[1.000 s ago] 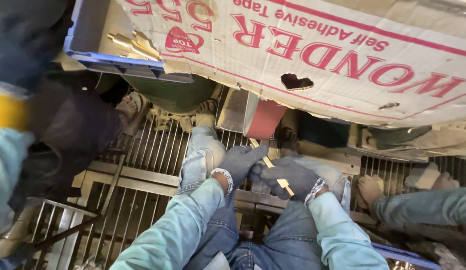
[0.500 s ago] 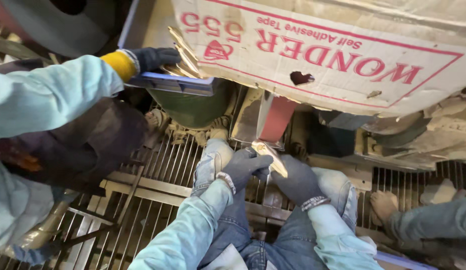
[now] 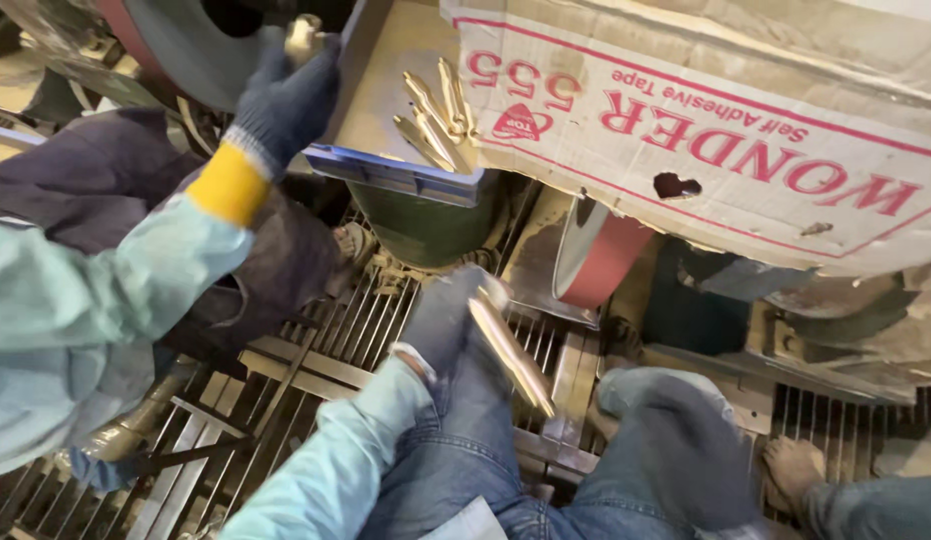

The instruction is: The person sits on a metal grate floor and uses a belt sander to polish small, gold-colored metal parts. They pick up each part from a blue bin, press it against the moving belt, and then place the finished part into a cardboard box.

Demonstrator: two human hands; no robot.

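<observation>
I see my left hand clenched on a brass strip near the belt — right hand out of view.

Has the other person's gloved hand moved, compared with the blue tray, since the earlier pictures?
Yes. The co-worker's gloved hand was at the blue tray's front edge; now it is beyond the tray's left side, gripping a small metal piece.

Our gloved left hand, forearm reaching up, is closed round the brass strip's upper end.
</observation>
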